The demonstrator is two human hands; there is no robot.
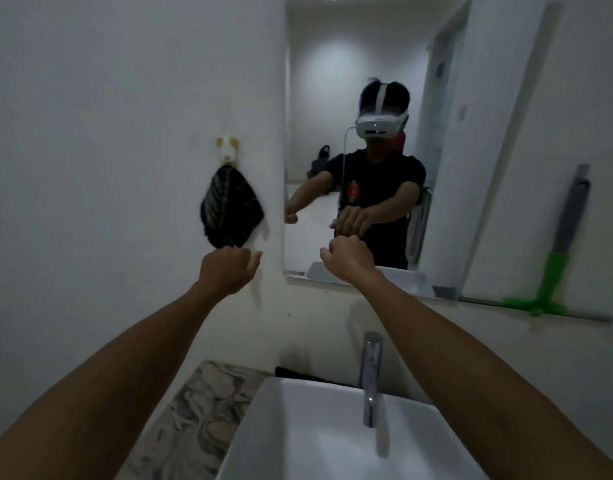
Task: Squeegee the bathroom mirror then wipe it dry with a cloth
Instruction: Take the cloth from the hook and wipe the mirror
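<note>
The bathroom mirror (332, 81) hangs on the wall ahead and reflects a person in a headset. A green and grey squeegee (554, 268) leans against the wall at the right, standing on the narrow ledge beyond the mirror. A dark striped cloth (230, 207) hangs from a hook on the wall left of the mirror. My left hand (228, 270) is stretched out just below the cloth, fingers curled, holding nothing. My right hand (346, 258) is a loose fist in front of the mirror's lower edge, also with nothing in it.
A white basin (280, 427) with a chrome tap (370, 375) sits below my arms. A marbled counter (201, 410) lies to its left. A beige hook (227, 148) holds the cloth. White wall (107, 133) fills the left side.
</note>
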